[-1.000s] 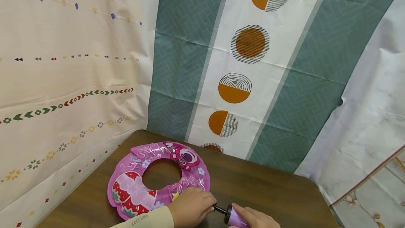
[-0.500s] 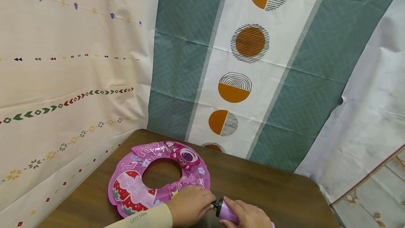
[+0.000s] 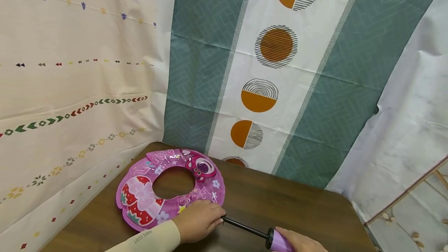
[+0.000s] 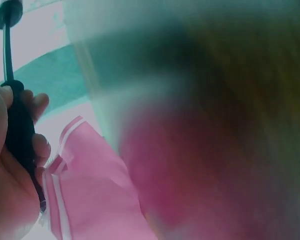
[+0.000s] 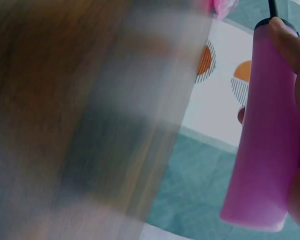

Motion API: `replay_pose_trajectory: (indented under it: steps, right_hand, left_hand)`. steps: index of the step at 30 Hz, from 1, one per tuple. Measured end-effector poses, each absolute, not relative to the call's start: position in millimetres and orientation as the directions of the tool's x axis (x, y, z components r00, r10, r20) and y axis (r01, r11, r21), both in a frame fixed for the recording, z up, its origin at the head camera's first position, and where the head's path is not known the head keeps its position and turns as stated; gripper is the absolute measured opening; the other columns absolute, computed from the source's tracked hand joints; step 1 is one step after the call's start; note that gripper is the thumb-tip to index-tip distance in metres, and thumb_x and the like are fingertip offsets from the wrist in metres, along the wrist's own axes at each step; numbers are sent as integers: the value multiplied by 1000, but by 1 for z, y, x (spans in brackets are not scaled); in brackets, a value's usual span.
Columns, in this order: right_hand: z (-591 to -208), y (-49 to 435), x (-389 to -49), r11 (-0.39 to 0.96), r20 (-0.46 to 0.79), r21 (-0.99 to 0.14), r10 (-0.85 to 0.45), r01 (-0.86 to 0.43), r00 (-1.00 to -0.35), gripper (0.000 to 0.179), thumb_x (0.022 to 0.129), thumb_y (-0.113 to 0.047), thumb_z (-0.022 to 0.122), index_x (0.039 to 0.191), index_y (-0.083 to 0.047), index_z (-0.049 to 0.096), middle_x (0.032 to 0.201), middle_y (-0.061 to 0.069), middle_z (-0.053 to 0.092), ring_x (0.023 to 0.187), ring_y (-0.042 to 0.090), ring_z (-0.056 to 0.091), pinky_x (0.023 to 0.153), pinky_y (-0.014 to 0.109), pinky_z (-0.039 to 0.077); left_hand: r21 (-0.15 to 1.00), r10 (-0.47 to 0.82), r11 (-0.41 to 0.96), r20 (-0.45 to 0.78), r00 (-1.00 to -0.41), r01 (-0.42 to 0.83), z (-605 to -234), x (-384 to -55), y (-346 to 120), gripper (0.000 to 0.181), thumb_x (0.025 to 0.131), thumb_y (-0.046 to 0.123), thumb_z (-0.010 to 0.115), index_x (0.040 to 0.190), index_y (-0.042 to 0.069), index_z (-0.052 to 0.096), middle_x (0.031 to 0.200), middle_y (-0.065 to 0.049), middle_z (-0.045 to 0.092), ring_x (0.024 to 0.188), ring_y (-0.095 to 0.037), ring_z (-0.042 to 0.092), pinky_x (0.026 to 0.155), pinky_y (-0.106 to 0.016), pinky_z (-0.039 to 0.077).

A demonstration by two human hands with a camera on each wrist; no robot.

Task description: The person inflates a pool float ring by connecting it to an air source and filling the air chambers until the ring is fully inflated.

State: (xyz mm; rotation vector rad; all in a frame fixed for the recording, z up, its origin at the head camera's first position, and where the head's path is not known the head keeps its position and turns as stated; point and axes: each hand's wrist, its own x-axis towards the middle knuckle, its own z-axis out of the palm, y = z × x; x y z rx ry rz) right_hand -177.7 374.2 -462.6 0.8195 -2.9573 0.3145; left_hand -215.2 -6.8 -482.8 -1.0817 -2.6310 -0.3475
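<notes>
Left hand (image 3: 198,221) grips black handle (image 4: 21,130) | right hand (image 3: 301,242) holds purple barrel (image 5: 266,132)

left sleeve (image 3: 161,238) | cream, close-fitting | small dark lettering (image 3: 143,237) | bare fingers (image 3: 216,214)

The head view's lower edge crops the purple pump (image 3: 282,242) and right grip (image 3: 302,241); there, the left grip (image 3: 199,221) mostly hides the black handle (image 4: 20,130); the right wrist view blurs the counter (image 5: 45,65).
</notes>
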Motion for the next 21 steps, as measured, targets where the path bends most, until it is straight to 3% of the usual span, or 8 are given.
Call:
replay_pose_trajectory:
  steps: [4, 8, 15, 21]
  right_hand:
    - [-460, 362, -171, 851, 219, -134, -475, -508, -852, 71, 89, -78, 68, 142, -30, 66, 119, -18, 76, 97, -8, 67, 78, 25, 59]
    - [-455, 325, -171, 853, 272, -105, -470, -511, -840, 71, 89, -78, 67, 135, -25, 70, 108, -15, 77, 84, -7, 64, 70, 24, 57]
    - [-471, 285, -175, 789, 408, 26, -569, -614, -714, 63, 89, -68, 76, 128, -20, 73, 98, -9, 76, 73, 1, 65, 63, 23, 56]
    - [-482, 271, -182, 811, 625, 136, -516, -569, -586, 65, 68, -65, 94, 119, -27, 78, 92, -17, 76, 70, 0, 67, 62, 21, 55]
  left_hand:
    - [123, 649, 685, 343, -678, 718, -480, -216, -3, 21, 111, 37, 56, 122, 27, 71, 114, 14, 74, 104, -8, 68, 93, -34, 57]
    - [82, 687, 644, 374, -623, 760, -476, -214, 13, 20, 112, 37, 53, 119, 27, 69, 110, 16, 73, 100, -5, 67, 89, -28, 57]
    - [58, 690, 622, 429, -582, 781, -486, -203, 26, 12, 109, 34, 61, 109, 25, 70, 103, 16, 74, 90, -2, 65, 80, -22, 54]
    - [73, 671, 641, 430, -604, 764, -484, -205, 27, 15, 110, 35, 58, 114, 26, 69, 105, 15, 72, 93, -2, 65, 84, -25, 55]
